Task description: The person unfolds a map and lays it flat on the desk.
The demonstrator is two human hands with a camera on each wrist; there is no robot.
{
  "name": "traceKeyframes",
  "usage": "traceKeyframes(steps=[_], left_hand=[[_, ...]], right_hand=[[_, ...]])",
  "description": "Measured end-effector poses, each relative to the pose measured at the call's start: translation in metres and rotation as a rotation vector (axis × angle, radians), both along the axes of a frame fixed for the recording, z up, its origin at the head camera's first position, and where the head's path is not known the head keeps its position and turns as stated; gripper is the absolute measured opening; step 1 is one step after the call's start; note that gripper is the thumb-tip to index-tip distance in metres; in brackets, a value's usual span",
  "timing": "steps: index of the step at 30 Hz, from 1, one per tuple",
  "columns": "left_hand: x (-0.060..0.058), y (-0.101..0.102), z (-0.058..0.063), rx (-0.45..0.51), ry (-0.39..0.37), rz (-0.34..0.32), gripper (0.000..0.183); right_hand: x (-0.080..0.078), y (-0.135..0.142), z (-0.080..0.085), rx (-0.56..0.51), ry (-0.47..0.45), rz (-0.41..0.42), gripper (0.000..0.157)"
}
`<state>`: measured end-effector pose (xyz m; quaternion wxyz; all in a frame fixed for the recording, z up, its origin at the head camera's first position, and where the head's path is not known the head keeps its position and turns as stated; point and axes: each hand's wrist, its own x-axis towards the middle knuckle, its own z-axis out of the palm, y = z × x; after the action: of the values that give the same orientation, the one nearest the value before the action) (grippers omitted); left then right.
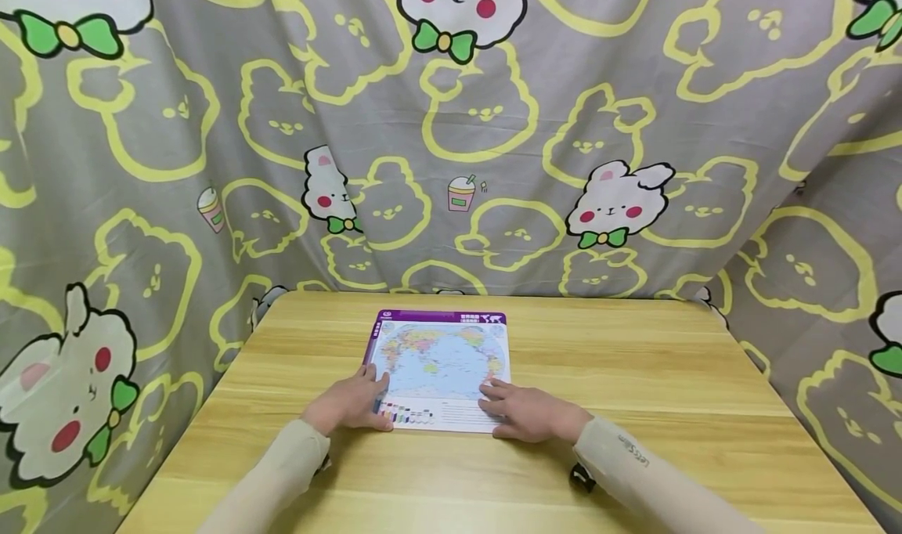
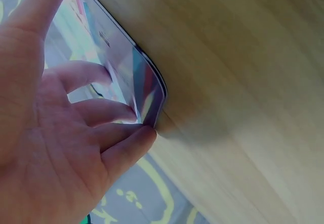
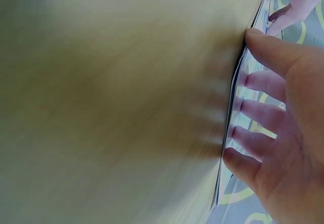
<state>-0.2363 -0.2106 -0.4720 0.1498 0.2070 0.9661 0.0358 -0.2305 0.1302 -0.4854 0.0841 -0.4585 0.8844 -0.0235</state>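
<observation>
A flat world map sheet (image 1: 440, 366) with rounded corners and a purple top band lies on the wooden table. At its lower left corner, my left hand (image 1: 352, 402) rests with fingers spread over the left edge and the thumb by the bottom edge. My right hand (image 1: 532, 413) lies across the lower right side, fingertips on the printed surface. In the left wrist view, fingertips touch the glossy corner of the map (image 2: 119, 57). The right wrist view shows the right fingers (image 3: 263, 115) extended along the thin map edge, with the left hand (image 3: 301, 1) beyond.
Light wooden table surface (image 1: 634, 377) extends on both sides of the map. A grey curtain (image 1: 507, 182) with yellow outlines and white cartoon animals hangs behind the table and along its sides. A small black object (image 1: 582, 478) shows under the right sleeve.
</observation>
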Motion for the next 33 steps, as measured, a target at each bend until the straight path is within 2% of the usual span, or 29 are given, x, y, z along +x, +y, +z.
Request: traceKeyframes(steps=[5,11,19,23,33], left_hand=[[-0.001,0.005,-0.001,-0.032,0.034,-0.055,0.093],[-0.001,0.015,-0.001,-0.051,0.053,-0.091,0.092],[0.003,0.03,0.002,-0.067,0.056,-0.11,0.091],[0.003,0.036,0.0,-0.071,0.061,-0.129,0.091],[0.002,0.051,0.002,-0.078,0.072,-0.165,0.086]], right_hand=[[0.002,0.009,0.0,-0.026,-0.01,-0.007,0.052],[0.004,0.02,-0.002,-0.048,-0.011,-0.01,0.052],[0.009,0.034,0.0,-0.042,-0.043,-0.057,0.054],[0.011,0.041,-0.001,-0.069,-0.045,-0.068,0.053],[0.012,0.057,-0.002,-0.103,-0.049,-0.119,0.055]])
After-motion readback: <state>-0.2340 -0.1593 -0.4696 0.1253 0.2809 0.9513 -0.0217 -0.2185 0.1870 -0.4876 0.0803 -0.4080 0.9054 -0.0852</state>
